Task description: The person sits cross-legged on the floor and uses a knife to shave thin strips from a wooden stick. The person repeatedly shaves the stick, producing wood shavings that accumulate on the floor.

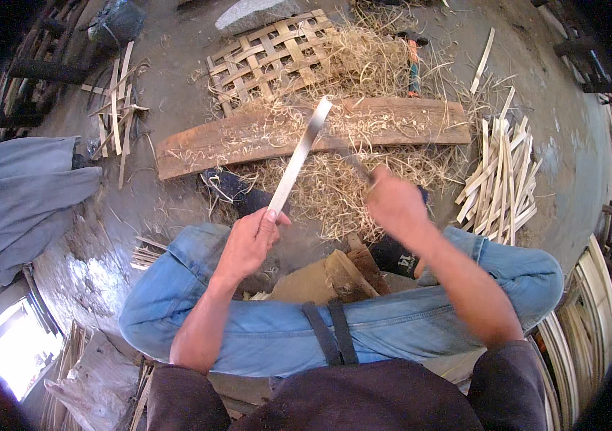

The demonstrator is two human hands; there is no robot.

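Observation:
My left hand (pixel 247 243) is closed round the lower end of a pale, flat wooden strip (pixel 294 167), which slants up and away to the right. The strip's far end lies over a thick wooden plank (pixel 421 121). My right hand (pixel 396 207) grips a knife (pixel 351 159); its dark blade is smeared by motion and points up-left, close to the strip. The fist hides the handle. Curly shavings (pixel 320 192) cover part of the plank and heap up below it, between my two hands.
Beyond the plank lies a woven lattice (pixel 270 57) beside more shavings, with an orange-handled tool (pixel 413 68). Loose strips are piled at right (pixel 503 179); others lie at left (pixel 115 108). A grey cloth (pixel 22 197) hangs at far left. A stone (pixel 255 14) sits at the back.

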